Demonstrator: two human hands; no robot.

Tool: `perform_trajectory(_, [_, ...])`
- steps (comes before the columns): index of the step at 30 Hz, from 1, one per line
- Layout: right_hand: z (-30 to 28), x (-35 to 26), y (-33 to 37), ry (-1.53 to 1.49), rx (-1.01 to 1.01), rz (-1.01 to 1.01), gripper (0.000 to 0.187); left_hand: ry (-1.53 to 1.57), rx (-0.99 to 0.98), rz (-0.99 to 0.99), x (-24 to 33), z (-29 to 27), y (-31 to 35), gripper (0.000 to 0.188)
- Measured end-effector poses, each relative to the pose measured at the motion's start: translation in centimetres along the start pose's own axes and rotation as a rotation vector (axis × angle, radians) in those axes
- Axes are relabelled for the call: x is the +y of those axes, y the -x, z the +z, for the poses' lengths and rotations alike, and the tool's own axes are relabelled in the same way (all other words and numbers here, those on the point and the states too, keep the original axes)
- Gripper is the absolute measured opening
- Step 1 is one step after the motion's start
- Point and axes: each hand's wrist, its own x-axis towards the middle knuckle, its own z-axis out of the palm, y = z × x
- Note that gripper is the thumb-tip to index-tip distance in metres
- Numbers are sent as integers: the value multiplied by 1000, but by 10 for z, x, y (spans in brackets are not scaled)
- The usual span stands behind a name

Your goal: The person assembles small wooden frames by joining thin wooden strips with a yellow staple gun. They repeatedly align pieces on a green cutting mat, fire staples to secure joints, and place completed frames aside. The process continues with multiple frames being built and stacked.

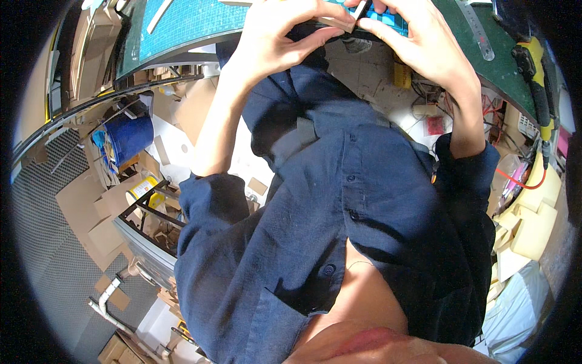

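Observation:
At the top edge, over the near edge of the worktable, both of my hands come together. My left hand [285,33] pinches a small pale wooden piece [344,23] between thumb and fingers. My right hand [418,39] has its fingers and thumb closed at a narrow strip with a dark edge [359,10], which meets the wooden piece at an angle. The fingertips and upper ends of both pieces are partly cut off by the frame. Under the hands shows a bright blue surface [394,24]. A pale wooden strip [159,16] lies on the teal cutting mat [188,24] to the left.
A clear ruler [476,30] lies on the table's dark green right part. At the right edge is a yellow and black tool [535,73] with a red cord [521,185]. A blue bin [129,138], cardboard pieces [91,209] and a grey cart [142,242] stand at left.

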Motion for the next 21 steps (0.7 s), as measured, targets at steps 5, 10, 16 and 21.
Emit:
perform_trajectory(5, [11,17,2,-105,24,32,24,59,-61,-88,2,-3,2,28])
perform_trajectory(10, [12,9,4,-43,78,-6,25,-53,-82,-5,0,-6,2,24])
perform_trajectory(16, [15,18,4,-64,62,-7,26,-162,-192,-63,9,-14,-2,17])
perform_trajectory(21, [15,21,3,-107,38,-15,27,-22,-146,-1,-5,-9,1,17])
